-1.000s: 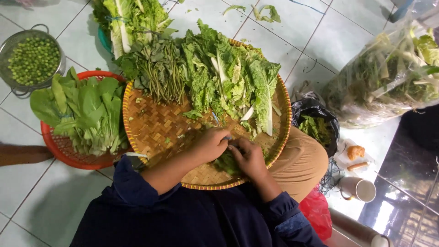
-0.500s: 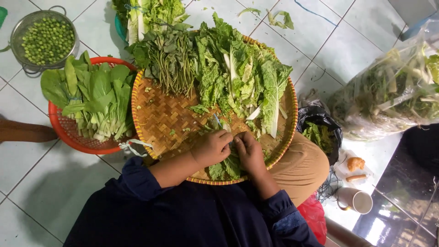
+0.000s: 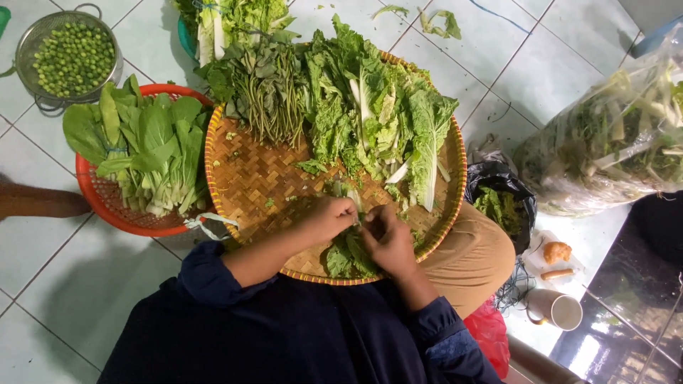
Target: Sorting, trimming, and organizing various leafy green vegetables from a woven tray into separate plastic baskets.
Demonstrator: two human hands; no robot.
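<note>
A round woven bamboo tray rests on my lap and holds piles of leafy greens and thin-stemmed herbs along its far half. My left hand and my right hand meet over the tray's near edge, both pinching the same bunch of green leaves that hangs down between them. The fingertips touch at the top of the bunch.
A red plastic basket of bok choy sits left of the tray. A metal colander of green peas stands at far left. A black bag of scraps, a clear bag of greens and a mug lie at right.
Both hands have stayed together on the leaf bunch at the tray's near edge, shifting only slightly. The view has drifted a little.
</note>
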